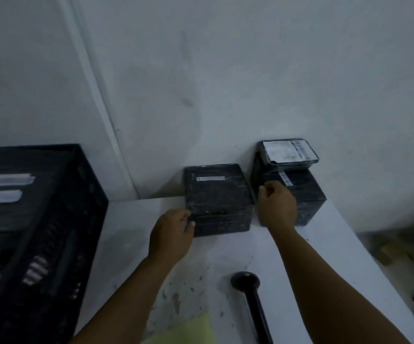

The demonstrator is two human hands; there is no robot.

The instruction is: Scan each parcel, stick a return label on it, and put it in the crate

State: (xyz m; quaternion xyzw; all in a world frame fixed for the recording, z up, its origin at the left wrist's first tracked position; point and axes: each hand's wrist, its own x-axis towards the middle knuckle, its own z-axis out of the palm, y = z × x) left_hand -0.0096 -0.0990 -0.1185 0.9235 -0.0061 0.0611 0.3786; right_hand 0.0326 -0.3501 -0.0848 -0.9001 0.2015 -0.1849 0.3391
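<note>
Black parcel (218,197) between both hands' curled fingers (188,220).

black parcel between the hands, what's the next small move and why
Probably close both hands on the black parcel and draw it toward the scanner. The left hand already touches its near left corner and the right hand sits at its right side, fingers curled. The scanner lies untouched on the table, so scanning seems not yet done.
</note>
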